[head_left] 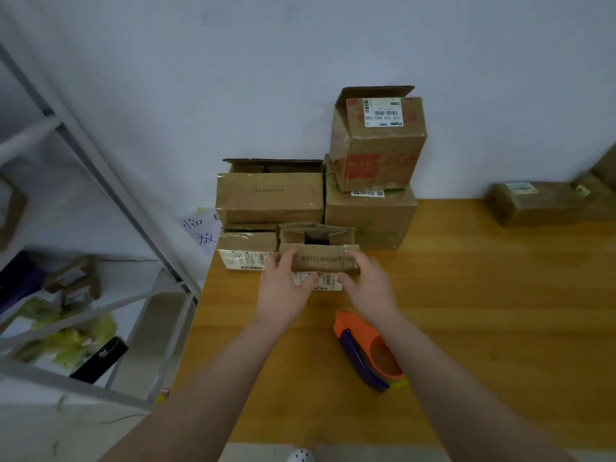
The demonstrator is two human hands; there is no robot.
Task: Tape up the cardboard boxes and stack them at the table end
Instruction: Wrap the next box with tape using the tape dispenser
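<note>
A person's left hand and right hand grasp the ends of a small open-topped cardboard box near the table's far left corner. The worn card looks light and soft, likely best held at its corners. A tape dispenser lies nearer the front edge.

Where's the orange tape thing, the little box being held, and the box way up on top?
tape dispenser (353,328), head view, on its orange body.
small box (321,260), head view, on its printed front face.
top box (376,145), head view, on its front side below the label.
</note>
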